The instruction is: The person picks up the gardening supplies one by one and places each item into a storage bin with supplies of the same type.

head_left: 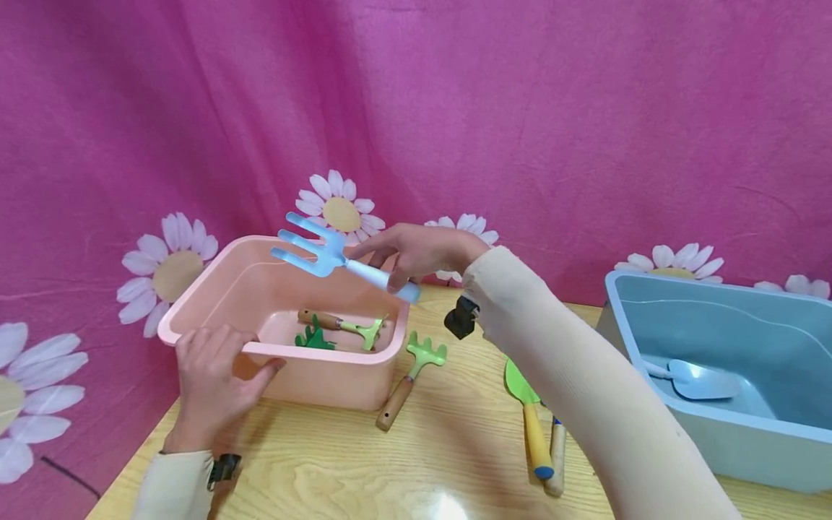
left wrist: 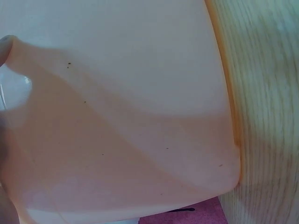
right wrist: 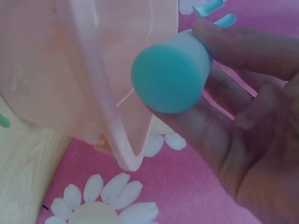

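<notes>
While left hand (head_left: 214, 375) grips pink tub's rim (head_left: 312, 352), right hand (head_left: 422, 249) pinches slanting blue fork (head_left: 333, 254), tines (head_left: 299, 243) up-left

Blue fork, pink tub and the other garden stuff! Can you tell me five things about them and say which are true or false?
1. The right hand holds the blue fork. True.
2. The left hand is on the blue tub. False: it grips the pink tub by its rim.
3. A blue trowel lies in the blue tub. True.
4. The pink tub is empty. False: a dark green tool and a wooden-handled rake lie inside.
5. The yellow-handled trowel lies on the table. True.
</notes>
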`<state>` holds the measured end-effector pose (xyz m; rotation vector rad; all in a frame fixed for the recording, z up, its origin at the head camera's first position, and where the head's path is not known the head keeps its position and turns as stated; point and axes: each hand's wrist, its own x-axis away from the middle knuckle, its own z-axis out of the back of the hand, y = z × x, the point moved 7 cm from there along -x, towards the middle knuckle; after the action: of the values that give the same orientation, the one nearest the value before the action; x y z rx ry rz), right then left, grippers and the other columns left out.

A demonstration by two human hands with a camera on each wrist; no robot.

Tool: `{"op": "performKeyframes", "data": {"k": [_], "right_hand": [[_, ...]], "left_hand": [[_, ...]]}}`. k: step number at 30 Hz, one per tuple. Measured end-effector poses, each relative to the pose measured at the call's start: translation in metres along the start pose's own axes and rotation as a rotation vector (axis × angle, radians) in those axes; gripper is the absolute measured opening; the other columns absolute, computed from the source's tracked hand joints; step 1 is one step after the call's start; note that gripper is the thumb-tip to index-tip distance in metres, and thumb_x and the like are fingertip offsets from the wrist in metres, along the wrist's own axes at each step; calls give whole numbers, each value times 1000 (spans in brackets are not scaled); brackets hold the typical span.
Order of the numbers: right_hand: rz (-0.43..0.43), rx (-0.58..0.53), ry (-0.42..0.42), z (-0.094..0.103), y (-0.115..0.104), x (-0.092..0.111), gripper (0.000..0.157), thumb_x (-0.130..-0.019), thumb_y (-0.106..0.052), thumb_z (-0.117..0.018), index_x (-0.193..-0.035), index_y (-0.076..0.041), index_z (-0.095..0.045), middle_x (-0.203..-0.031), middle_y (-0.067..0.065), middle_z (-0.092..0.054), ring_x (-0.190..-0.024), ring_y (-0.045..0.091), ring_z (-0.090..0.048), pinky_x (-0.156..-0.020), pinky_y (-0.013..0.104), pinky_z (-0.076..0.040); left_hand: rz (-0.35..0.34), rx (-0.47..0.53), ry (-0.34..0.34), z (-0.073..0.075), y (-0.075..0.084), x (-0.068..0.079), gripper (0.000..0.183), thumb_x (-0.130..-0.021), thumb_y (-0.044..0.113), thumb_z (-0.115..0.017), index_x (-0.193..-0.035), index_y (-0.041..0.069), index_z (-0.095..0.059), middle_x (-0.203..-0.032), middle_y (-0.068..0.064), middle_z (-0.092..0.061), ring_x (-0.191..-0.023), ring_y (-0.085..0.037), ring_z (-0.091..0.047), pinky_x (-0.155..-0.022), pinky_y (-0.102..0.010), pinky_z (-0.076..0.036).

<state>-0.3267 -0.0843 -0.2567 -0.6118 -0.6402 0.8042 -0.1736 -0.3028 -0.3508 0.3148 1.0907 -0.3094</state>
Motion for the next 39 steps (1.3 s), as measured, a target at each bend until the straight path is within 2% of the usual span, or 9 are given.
{"op": "performKeyframes", "data": {"k": [2,10,15,23,28,33,36,39], "right_hand": [[-10,-4,-10,-1,-2,-6,76,-84,10,-64,-147,-30,-48,-132,5,-60,-114,21,-54,-71,27,-52],[-54,-13,-50,-12,0,-26,72,-87,9,-61,-147,-28,-48,-133,7,-59,-113,20,-54,-82,28,-56],[-47,16,-40,-12,4,-27,73,-86,9,-61,-147,-29,-48,-132,7,-61,-112,20,-55,-79,27,-55],[-37,-11,-44,-15,5,-28,73,-86,9,-61,-146,-30,-49,-131,6,-62,-111,21,-57,-81,29,-56],[-31,8,-40,-21,2,-30,70,-86,6,-63,-144,-34,-51,-128,3,-64,-112,21,-57,-82,29,-56],[-53,3,-33,-23,5,-31,68,-86,7,-63,-142,-32,-54,-128,2,-65,-111,20,-57,-81,29,-54],[-36,-37,14,-21,6,-32,65,-87,8,-62,-142,-27,-54,-135,2,-63,-117,23,-59,-87,29,-54],[18,-59,116,-14,6,-32,61,-89,8,-59,-142,-21,-55,-144,2,-58,-131,28,-56,-99,33,-52]], "left_hand": [[-4,0,4,0,-1,-1,61,-87,64,-60,-84,3,-64,-71,-11,-59,-75,-34,-50,-83,-53,-30],[-3,12,14,-1,-1,0,60,-86,64,-60,-83,4,-63,-70,-10,-58,-73,-33,-50,-83,-52,-30],[-12,14,27,-3,0,-1,60,-86,64,-61,-82,4,-64,-70,-10,-58,-72,-33,-50,-82,-52,-30],[-11,6,42,-1,-1,0,60,-85,63,-61,-82,4,-64,-70,-11,-59,-73,-34,-50,-83,-53,-30],[-7,7,40,0,-1,1,61,-86,64,-60,-82,3,-64,-70,-11,-58,-74,-34,-50,-83,-53,-30],[-15,9,24,-2,2,1,60,-86,64,-60,-81,4,-63,-69,-11,-57,-73,-34,-50,-84,-54,-30],[-13,9,27,-3,2,1,59,-86,63,-61,-81,4,-63,-69,-10,-57,-73,-34,-50,-84,-54,-30],[-12,10,49,-1,0,0,59,-86,63,-62,-80,4,-63,-68,-10,-57,-73,-34,-49,-84,-54,-30]]}}
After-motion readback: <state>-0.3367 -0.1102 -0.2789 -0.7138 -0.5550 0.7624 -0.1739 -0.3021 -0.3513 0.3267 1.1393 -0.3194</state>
